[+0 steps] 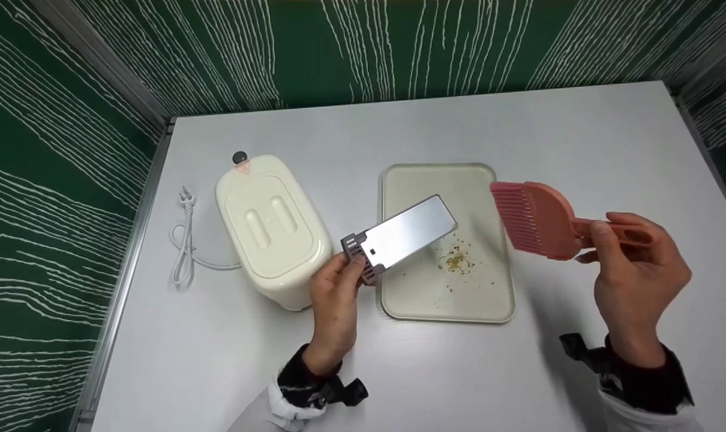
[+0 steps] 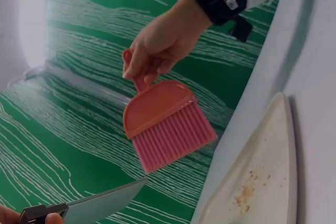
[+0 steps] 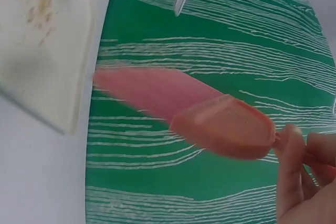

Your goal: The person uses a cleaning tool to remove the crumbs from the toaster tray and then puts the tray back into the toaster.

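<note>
In the head view my left hand pinches the dark slotted end of a shiny metal crumb tray, which is tilted over the left part of a beige serving tray. My right hand grips the handle of a coral-red hand brush with pink bristles, held up by the serving tray's right edge. Yellow-brown crumbs lie scattered on the serving tray. The left wrist view shows the brush with its bristles downward, apart from the crumb tray.
A cream toaster with a lid on top stands left of the serving tray, close to my left hand. Its white power cord is bundled farther left, plug lying on the white table. Green walls with white streaks surround the table.
</note>
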`<state>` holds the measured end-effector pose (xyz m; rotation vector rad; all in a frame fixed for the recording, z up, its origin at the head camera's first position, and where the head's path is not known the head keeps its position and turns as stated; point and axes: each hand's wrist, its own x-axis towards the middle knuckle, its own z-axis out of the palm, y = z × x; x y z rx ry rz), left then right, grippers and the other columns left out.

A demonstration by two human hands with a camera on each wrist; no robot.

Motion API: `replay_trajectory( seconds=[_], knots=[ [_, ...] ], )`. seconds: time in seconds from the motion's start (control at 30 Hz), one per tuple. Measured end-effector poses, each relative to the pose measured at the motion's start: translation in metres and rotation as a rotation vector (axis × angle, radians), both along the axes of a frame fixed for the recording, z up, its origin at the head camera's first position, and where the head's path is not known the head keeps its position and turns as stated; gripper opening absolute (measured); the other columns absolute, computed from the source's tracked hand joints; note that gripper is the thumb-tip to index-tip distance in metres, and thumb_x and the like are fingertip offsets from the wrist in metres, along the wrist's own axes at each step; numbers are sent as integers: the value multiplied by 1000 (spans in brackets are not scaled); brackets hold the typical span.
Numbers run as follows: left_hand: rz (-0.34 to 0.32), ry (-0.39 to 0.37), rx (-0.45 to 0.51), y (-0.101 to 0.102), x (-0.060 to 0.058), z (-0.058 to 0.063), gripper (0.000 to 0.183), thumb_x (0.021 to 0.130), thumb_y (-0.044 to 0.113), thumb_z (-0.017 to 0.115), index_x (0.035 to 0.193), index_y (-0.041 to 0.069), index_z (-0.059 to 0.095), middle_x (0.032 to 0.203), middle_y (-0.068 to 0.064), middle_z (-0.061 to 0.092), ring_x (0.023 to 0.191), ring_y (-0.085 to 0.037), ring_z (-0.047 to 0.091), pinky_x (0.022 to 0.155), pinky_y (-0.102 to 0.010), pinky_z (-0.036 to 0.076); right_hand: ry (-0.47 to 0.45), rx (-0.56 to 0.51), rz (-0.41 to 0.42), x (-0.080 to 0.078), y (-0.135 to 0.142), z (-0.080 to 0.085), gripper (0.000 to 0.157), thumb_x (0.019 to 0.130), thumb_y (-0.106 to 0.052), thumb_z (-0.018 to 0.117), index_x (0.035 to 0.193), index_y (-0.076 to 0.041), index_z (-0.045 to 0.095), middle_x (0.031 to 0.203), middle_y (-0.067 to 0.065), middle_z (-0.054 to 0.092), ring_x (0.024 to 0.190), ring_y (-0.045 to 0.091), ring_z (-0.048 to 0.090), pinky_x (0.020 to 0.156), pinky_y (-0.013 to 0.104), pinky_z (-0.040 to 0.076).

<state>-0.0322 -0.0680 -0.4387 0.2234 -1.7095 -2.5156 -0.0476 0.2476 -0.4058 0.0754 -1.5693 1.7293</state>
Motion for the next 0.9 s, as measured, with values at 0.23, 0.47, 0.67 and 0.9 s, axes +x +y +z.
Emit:
replay_trajectory(
  seconds=[0.23,0.47,0.67,0.9],
  knots=[
    [9,-1,31,-1,0,0,26,101,-1,55,118,-19,64,100,-21,73,78,-19,67,73,-30,58,47,63,96,3,21,-8,17,86,26,66,100,33,60,97,30,75,78,21,76,66,20,59],
    [13,6,9,0,-1,0,26,101,-1,55,117,-19,65,99,-21,73,80,-20,67,73,-30,58,-82,363,57,9,45,-22,23,85,23,72,108,24,69,110,26,74,98,16,72,86,19,57],
    [6,3,6,0,0,2,26,101,-1,55,119,-18,65,100,-21,72,80,-21,67,73,-30,58,-181,669,-15,11,65,-38,39,78,25,76,116,13,73,119,32,70,109,0,66,91,10,49],
    [10,3,6,0,0,4,26,101,-1,55,119,-17,65,100,-21,73,81,-21,68,73,-30,58,-272,734,-47,9,91,-63,51,72,29,78,117,6,76,119,30,71,108,-10,63,89,4,46]
  ],
)
